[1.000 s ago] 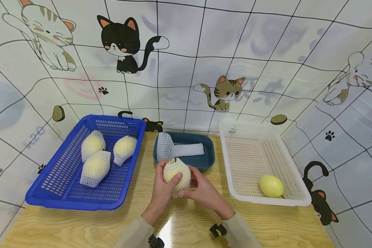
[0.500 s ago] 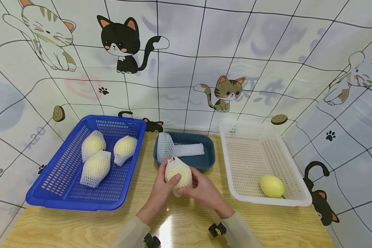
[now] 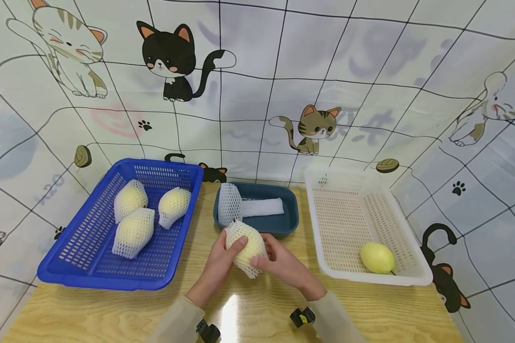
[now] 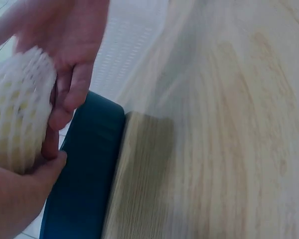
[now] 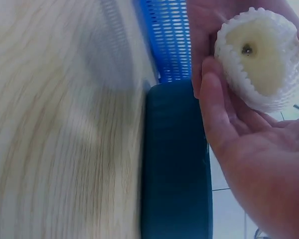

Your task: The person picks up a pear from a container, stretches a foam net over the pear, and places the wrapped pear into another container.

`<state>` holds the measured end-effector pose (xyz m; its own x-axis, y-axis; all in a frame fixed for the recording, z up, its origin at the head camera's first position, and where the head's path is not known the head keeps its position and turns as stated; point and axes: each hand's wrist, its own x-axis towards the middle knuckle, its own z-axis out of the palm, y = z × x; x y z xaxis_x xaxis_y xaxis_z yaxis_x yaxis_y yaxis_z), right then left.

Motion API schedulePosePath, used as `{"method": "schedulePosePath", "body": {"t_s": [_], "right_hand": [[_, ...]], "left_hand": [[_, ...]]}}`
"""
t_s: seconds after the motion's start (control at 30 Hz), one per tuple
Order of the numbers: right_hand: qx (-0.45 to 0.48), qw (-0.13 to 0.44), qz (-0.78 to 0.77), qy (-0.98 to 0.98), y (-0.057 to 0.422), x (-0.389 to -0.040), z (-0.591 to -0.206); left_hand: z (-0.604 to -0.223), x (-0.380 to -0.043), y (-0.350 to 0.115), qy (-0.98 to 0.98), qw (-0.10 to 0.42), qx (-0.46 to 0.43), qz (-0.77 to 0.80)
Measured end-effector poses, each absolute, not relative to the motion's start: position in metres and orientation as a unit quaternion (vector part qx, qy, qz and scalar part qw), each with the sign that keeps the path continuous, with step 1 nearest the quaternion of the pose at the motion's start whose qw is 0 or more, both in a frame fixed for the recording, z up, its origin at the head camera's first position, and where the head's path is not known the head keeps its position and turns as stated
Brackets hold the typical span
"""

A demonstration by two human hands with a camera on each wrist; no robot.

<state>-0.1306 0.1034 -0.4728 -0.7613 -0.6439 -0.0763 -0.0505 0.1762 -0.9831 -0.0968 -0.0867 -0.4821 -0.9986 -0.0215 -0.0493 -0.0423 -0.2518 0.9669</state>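
Observation:
A pale yellow pear in a white foam net sleeve is held between both hands above the table, just in front of the teal tray. My left hand grips its left side, thumb across the front. On the right, my right hand pinches the sleeve's lower part between thumb and fingers. The right wrist view shows the sleeve's open end, with the fruit's bottom bare inside. In the left wrist view the net covers the fruit, and its far side is hidden.
Left stands a blue basket with three sleeved pears. A teal tray behind the hands holds foam net sleeves. The white basket at right holds one bare yellow pear. A patterned cloth rises behind.
The sleeved pear has tilted, its stem end turning left and its lower end swinging right. Both hands keep their hold; the left hand has shifted slightly left and down. Baskets and tray stay put.

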Motion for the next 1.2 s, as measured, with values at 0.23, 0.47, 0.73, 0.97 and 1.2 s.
{"method": "schedulePosePath", "body": {"t_s": [0.23, 0.47, 0.73, 0.97, 1.2], "right_hand": [[-0.219, 0.221, -0.542, 0.781, 0.097, -0.127, -0.474], [-0.223, 0.18, -0.493, 0.822, 0.091, -0.127, -0.477], [-0.24, 0.139, -0.468, 0.839, 0.093, -0.128, -0.478], [-0.236, 0.136, -0.488, 0.829, 0.096, -0.128, -0.476], [-0.233, 0.142, -0.496, 0.825, 0.098, -0.13, -0.477]], "left_hand": [[-0.481, -0.097, -0.081, 0.638, -0.061, -0.092, 0.762], [-0.477, -0.097, -0.077, 0.632, -0.09, -0.113, 0.761], [-0.473, -0.095, -0.078, 0.639, -0.065, -0.087, 0.761], [-0.471, -0.091, -0.08, 0.605, -0.047, -0.034, 0.794], [-0.472, -0.094, -0.077, 0.586, -0.043, -0.013, 0.809]]}}
